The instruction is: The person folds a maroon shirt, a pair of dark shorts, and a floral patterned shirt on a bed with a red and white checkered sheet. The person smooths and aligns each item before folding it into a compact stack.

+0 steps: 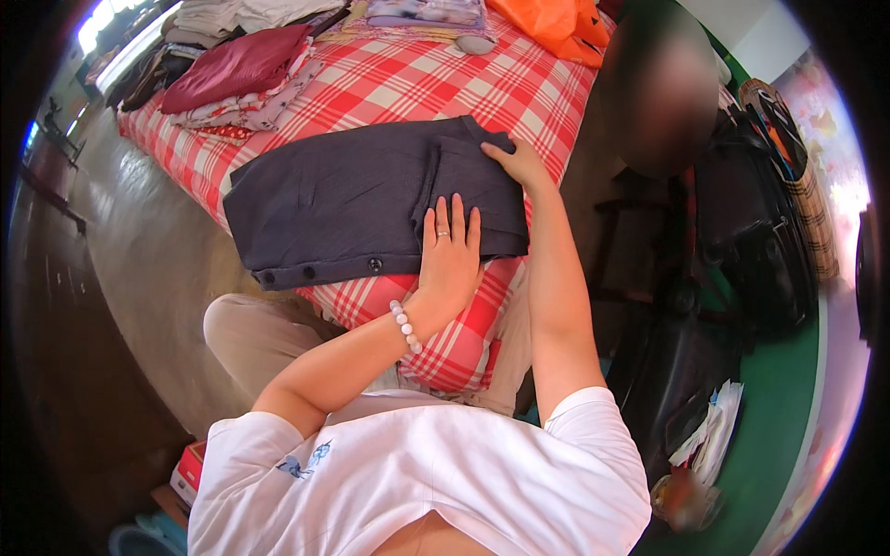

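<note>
A folded dark navy garment with buttons (pixel 343 199) lies across the near part of the bed. Several dark round buttons run along its near edge, and part of it is turned over at the right. My left hand (pixel 449 255) presses flat on this turned-over part, fingers spread and pointing away from me; a ring and a pale bead bracelet are on it. At the far right corner, my right hand (pixel 521 167) grips the garment's edge, its thumb on top of the cloth. The other fingers are mostly hidden at the edge.
A red-and-white checked cover (pixel 371 83) spreads over the bed. Folded clothes (pixel 243 69) are stacked at the far left, more folded cloth (pixel 422 11) at the back. An orange bag (pixel 556 28) lies far right. Black luggage (pixel 751 222) stands right of the bed.
</note>
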`<state>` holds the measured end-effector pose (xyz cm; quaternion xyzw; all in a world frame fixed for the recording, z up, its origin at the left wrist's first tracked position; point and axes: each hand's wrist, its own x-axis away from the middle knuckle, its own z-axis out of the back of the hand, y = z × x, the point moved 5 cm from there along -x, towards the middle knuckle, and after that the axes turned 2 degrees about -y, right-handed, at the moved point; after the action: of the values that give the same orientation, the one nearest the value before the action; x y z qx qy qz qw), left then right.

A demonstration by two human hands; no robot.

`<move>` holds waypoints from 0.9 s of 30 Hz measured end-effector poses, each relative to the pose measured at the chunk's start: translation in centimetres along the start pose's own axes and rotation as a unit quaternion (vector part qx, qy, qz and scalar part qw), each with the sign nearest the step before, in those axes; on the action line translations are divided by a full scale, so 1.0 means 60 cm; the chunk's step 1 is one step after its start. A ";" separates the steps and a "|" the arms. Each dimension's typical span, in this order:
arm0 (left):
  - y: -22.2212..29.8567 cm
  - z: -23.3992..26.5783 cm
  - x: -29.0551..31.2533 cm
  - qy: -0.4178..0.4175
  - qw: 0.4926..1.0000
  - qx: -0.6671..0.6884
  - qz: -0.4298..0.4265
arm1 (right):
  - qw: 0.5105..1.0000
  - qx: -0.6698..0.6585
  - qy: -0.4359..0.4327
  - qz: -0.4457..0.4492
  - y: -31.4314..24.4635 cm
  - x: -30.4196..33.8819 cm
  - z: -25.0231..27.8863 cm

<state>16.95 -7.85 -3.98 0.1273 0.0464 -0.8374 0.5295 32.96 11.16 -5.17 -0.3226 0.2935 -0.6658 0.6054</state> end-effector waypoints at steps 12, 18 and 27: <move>0.022 0.013 -0.011 0.123 0.990 0.058 0.030 | 0.994 0.073 0.060 0.053 -0.096 0.061 0.147; 0.058 0.025 0.001 0.053 0.952 0.301 0.026 | 0.987 0.116 0.098 0.058 -0.125 0.103 0.188; -0.034 0.011 0.034 0.145 0.602 0.773 0.138 | 0.990 0.023 0.023 0.136 -0.289 0.047 0.013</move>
<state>14.18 -8.89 -4.02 0.6139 -0.5597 -0.4485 0.3297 22.73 9.99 9.08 -0.2501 0.3331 -0.5915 0.6903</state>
